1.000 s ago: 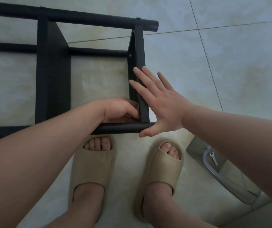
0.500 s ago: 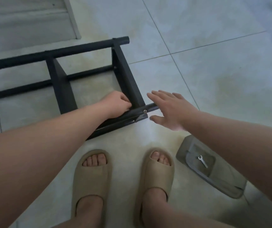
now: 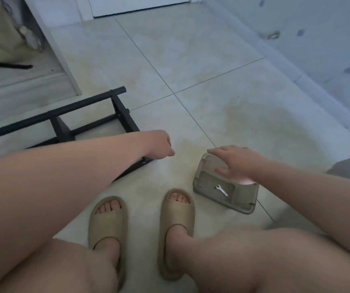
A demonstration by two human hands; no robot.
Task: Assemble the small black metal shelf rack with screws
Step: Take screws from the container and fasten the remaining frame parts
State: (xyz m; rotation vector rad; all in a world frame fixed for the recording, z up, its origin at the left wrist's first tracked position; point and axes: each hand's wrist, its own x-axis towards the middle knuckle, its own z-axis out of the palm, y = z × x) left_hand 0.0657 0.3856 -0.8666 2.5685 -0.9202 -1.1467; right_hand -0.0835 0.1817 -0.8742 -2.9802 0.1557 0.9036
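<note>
Bare floor beyond rack, seemingly.

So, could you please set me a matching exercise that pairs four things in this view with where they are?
Things:
1 rack
2 wrench
3 right hand
4 sandals

Places:
A over the far part of the tray
B on the feet
C lying inside the tray
D on the floor, at the left

Pairs: 1-D; 2-C; 3-A; 4-B

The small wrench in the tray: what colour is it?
Silvery white; the wrench lies in the olive-grey tray, clearest in the head view.
</note>
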